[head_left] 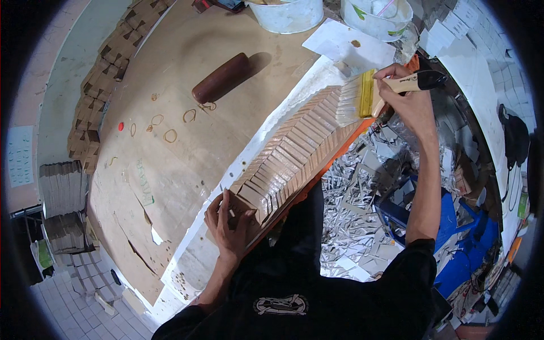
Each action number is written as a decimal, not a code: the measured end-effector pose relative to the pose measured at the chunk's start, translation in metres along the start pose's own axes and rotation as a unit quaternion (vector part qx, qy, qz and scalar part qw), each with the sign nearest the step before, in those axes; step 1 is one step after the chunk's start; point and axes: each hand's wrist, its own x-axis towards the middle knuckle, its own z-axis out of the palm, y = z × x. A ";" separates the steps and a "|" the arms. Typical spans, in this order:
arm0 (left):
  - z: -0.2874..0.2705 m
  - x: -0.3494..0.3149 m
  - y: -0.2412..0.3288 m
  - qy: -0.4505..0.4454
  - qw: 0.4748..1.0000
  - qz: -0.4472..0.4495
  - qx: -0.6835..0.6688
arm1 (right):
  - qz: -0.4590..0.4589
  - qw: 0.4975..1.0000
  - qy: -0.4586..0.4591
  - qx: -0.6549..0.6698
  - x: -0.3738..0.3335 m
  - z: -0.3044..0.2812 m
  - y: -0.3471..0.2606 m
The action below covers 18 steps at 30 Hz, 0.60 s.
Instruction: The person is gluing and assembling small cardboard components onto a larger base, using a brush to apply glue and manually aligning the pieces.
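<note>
My right hand [405, 96] grips a wide flat paintbrush [366, 93] with pale bristles, a yellow ferrule and a wooden handle with a black end. Its bristles rest on the far end of a long row of overlapping brown cardboard pieces [297, 150]. Part of the row's surface looks wet and shiny. My left hand [228, 225] is at the near end of that row, thumb and fingers curved round the last pieces. The row lies slantwise along the table's edge on a white strip [249, 153], with an orange edge [345, 144] showing beside it.
A brown cylinder [221, 78] and several rubber bands [170, 135] lie on the brown tabletop [175, 187]. White buckets [286, 16] stand at the back. Stacked cardboard pieces [107, 73] line the left. Right of me are paper scraps [351, 209] and a blue plastic stool [442, 226].
</note>
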 end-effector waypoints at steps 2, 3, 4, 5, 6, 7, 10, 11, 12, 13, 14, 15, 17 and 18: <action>0.000 -0.001 -0.002 -0.001 1.000 -0.005 0.006 | -0.011 1.000 0.005 0.001 0.012 -0.015 0.009; -0.001 -0.001 -0.002 0.000 1.000 -0.005 0.002 | -0.024 1.000 0.011 0.004 0.017 -0.022 0.009; -0.001 0.000 -0.002 -0.002 1.000 0.003 0.009 | -0.054 0.998 0.027 0.018 0.020 -0.036 0.000; -0.002 -0.001 -0.002 -0.002 1.000 0.009 0.018 | -0.074 0.993 0.095 0.007 0.025 -0.048 -0.003; -0.005 0.000 -0.001 -0.008 1.000 -0.003 0.013 | -0.070 0.980 0.188 -0.008 0.036 -0.059 -0.013; -0.006 -0.001 -0.001 -0.003 1.000 -0.001 0.007 | -0.153 0.963 0.216 0.055 0.050 -0.072 -0.026; -0.003 0.006 0.006 -0.015 1.000 -0.013 -0.015 | -0.209 0.906 0.300 -0.215 0.096 -0.126 -0.055; -0.006 0.004 0.004 -0.005 1.000 -0.015 -0.014 | -0.222 0.934 0.254 -0.114 0.111 -0.118 -0.080; -0.009 0.003 0.002 -0.009 1.000 -0.013 0.002 | -0.247 0.913 0.285 -0.159 0.128 -0.111 -0.083; -0.008 0.003 0.000 -0.018 1.000 -0.008 0.010 | -0.191 0.931 0.257 -0.177 0.159 -0.116 -0.074; -0.007 0.001 -0.004 -0.023 0.999 -0.032 -0.013 | -0.136 0.946 0.226 -0.188 0.185 -0.117 -0.065; -0.009 0.000 -0.004 -0.012 0.999 -0.036 -0.009 | -0.045 0.967 0.186 -0.168 0.193 -0.093 -0.077; -0.004 0.003 0.000 -0.001 1.000 0.012 0.018 | -0.102 0.946 0.142 -0.274 0.242 -0.093 -0.022; -0.006 0.002 0.001 0.006 1.000 0.012 0.024 | -0.092 0.934 0.123 -0.323 0.269 -0.077 0.001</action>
